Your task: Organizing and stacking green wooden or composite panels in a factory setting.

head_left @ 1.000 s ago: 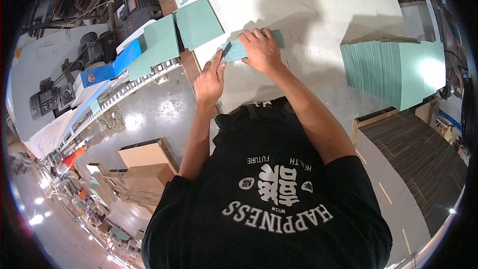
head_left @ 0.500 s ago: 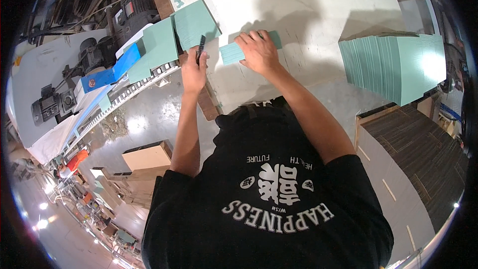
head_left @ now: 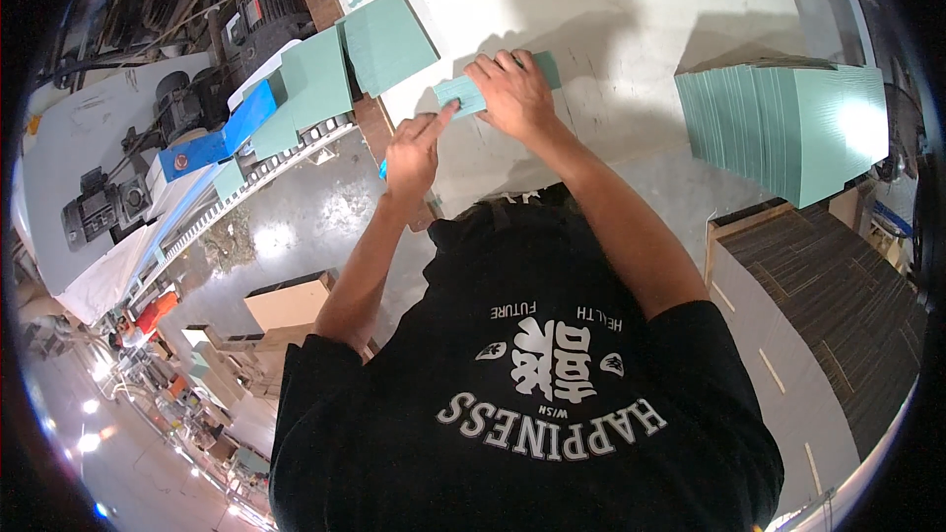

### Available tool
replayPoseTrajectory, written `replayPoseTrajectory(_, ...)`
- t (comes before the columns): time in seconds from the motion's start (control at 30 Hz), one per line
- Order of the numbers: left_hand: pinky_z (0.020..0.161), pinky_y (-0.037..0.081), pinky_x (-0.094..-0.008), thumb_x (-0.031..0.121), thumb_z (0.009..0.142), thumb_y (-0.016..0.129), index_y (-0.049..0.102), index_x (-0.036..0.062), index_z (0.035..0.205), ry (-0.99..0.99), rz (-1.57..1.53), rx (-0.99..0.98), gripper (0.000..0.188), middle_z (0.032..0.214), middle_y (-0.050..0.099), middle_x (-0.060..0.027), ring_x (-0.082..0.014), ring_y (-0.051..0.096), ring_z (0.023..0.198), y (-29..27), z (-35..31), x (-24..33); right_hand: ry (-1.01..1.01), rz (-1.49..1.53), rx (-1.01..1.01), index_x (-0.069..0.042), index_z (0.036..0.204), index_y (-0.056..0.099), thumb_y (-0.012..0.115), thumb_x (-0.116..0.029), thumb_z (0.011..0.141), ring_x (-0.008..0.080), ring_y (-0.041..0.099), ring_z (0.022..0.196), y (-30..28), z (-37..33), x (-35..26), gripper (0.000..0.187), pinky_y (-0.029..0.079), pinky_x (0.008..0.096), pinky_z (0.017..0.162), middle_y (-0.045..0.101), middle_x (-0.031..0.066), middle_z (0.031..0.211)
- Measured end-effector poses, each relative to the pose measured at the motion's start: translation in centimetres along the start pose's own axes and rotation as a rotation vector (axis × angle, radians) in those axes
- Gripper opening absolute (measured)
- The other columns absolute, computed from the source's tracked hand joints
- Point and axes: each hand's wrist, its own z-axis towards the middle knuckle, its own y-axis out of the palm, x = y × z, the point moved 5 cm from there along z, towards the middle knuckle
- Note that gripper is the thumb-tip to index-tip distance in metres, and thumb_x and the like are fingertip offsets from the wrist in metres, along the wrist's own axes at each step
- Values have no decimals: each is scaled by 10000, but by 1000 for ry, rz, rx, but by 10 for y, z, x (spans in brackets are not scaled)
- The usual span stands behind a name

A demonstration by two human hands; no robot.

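Note:
My right hand (head_left: 515, 97) is closed over a bundle of narrow green strips (head_left: 545, 69) on the pale tabletop, its fingers wrapped over the far edge. My left hand (head_left: 414, 153) is just left of it, the index finger stretched to touch the near left end of the strips. Its other fingers are curled in, and the blue end of a slim tool (head_left: 382, 169) sticks out beside the palm; the rest of the tool is hidden. Two square green panels, a right one (head_left: 389, 42) and a left one (head_left: 315, 78), lie beyond my left hand.
On the right a tall stack of green panels (head_left: 754, 128) stands at the table (head_left: 631, 123). Dark wood-grain boards (head_left: 798, 276) lie nearer on the right. To the left are electric motors (head_left: 271, 5), a blue guard (head_left: 251, 120) and a roller rail (head_left: 246, 187). Small green scraps lie at the far edge.
My left hand has moved right onto the end of the strips with its index finger extended. The black part of the tool, upright before, is out of sight. My right hand stays on the strips.

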Motion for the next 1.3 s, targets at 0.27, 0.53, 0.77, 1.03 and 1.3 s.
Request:
replayPoseTrajectory(0.27,853,577,-414,-37,912,609,683,181,1376,81,-134,-130,519,1093,726,-102,-320,683,981,36,-62,-6,8,-36,-2,-161,1261,624,907,-341,722,201,575,1173,3,0,5,635,408,386,1082,633,1,1222)
replayPoseTrajectory(0.53,1031,498,-464,218,771,915,371,2,1579,-258,-317,69,998,1375,577,-242,-406,586,1228,38,-17,-22,13,0,11,-157,1241,642,906,-325,717,199,570,1187,-3,2,3,611,405,398,1089,638,-13,1217)
replayPoseTrajectory(0.77,1194,378,-460,235,697,963,225,-50,1614,-201,-456,28,1211,1576,397,-298,-435,416,1458,10,48,24,-9,31,36,-146,1286,638,887,-311,717,220,565,1217,2,-1,6,642,390,418,1115,636,12,1279)
replayPoseTrajectory(1.03,1256,282,-442,174,841,865,196,-76,1618,-279,-610,52,1055,1659,295,-291,-377,306,1547,33,33,10,224,369,12,-65,1460,513,905,-261,719,355,477,1414,-36,-38,84,861,377,462,1193,539,144,1498)
replayPoseTrajectory(1.3,1267,232,-417,266,966,767,58,-42,1650,-333,-789,95,1032,1726,127,-247,-342,213,1575,38,33,23,382,887,-51,-102,1685,112,822,-244,883,365,316,1552,22,-68,82,1080,308,455,1247,298,201,1694)
